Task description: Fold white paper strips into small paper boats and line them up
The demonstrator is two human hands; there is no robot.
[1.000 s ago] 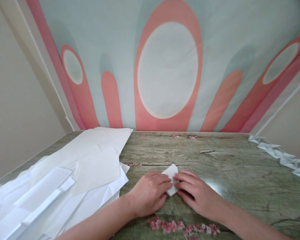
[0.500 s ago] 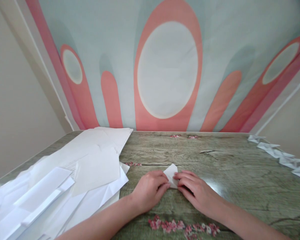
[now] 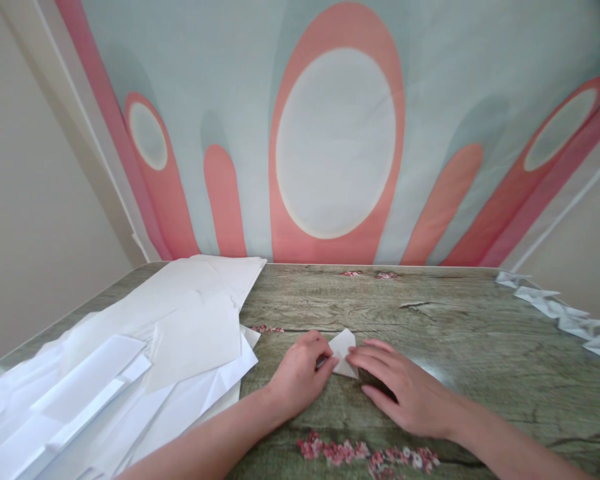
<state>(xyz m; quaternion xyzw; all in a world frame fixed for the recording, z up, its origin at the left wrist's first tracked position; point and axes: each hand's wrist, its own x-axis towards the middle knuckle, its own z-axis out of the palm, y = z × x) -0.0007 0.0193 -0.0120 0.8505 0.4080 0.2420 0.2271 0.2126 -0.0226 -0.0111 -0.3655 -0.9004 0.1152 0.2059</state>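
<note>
Guessing the paper is only part-folded, left hand pinching it, right hand loosely spread against it, finished-looking pieces past the right, sheets beside the left.

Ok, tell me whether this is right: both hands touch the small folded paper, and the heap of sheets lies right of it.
Wrong side: the heap of sheets lies left of the folded paper, as the head view shows. The left hand and right hand both touch the paper.
</note>
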